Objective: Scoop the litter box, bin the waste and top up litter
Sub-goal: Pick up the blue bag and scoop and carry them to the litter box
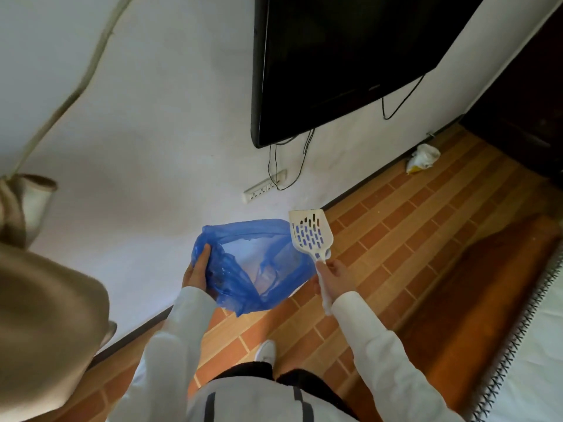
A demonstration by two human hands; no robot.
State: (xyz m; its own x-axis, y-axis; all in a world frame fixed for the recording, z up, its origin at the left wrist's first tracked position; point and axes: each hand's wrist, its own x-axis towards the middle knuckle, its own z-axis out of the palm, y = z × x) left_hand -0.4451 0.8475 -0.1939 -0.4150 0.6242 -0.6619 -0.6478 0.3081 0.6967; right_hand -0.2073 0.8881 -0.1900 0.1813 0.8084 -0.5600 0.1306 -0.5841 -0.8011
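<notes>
Brick-patterned tile floor point(405, 239) runs under us up to a white wall point(152, 117), where a dark baseboard marks the join. We stand facing that wall, one white shoe point(265, 351) showing below our striped top. Our left hand point(196, 271) grips the rim of a blue plastic bag point(253, 269), fingers curled over its left edge, and the bag hangs open in the air in front of the wall with its mouth facing us. Our right hand point(333, 277) is clamped around the handle of a white slotted scoop point(309, 234), which points upward with its head just beside the right edge of the bag's mouth, overlapping it slightly. We cannot tell whether anything lies in the scoop. The two hands are apart, with the bag between them. A black television point(341, 62) hangs on the wall above, its cables dropping to a white power strip point(265, 185) fixed to the wall. Farther right, a small crumpled white bag point(422, 158) lies on the floor against the baseboard. A tan rounded object point(45, 330) fills the lower left, and a white mattress edge point(536, 345) with dark zigzag stitching borders the right.
</notes>
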